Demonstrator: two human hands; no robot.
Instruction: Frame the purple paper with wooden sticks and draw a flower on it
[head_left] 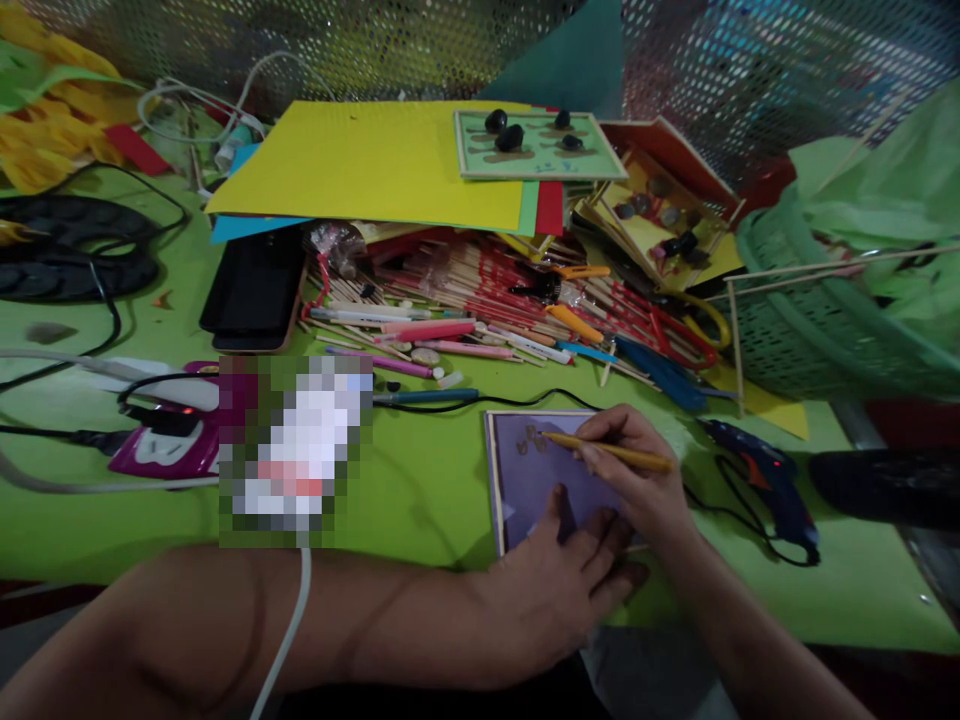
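Note:
A small purple board (pixel 525 470) with a pale wooden frame lies on the green table (pixel 420 480). My left hand (pixel 570 575) rests flat on its lower part, fingers stretched out, holding it down. My right hand (pixel 634 470) is closed in a pinch on a yellow pencil (pixel 611 452). The pencil's tip touches the board near some small drawn marks (pixel 531 438) at its top.
A blue glue gun (pixel 765 485) lies right of the board. Behind it lie a heap of sticks and pens (pixel 480 300), scissors (pixel 675 335), yellow paper sheets (pixel 375 160), a green card with black stones (pixel 536 143), a green basket (pixel 825 320), a black phone (pixel 255 285) and cables (pixel 75 430).

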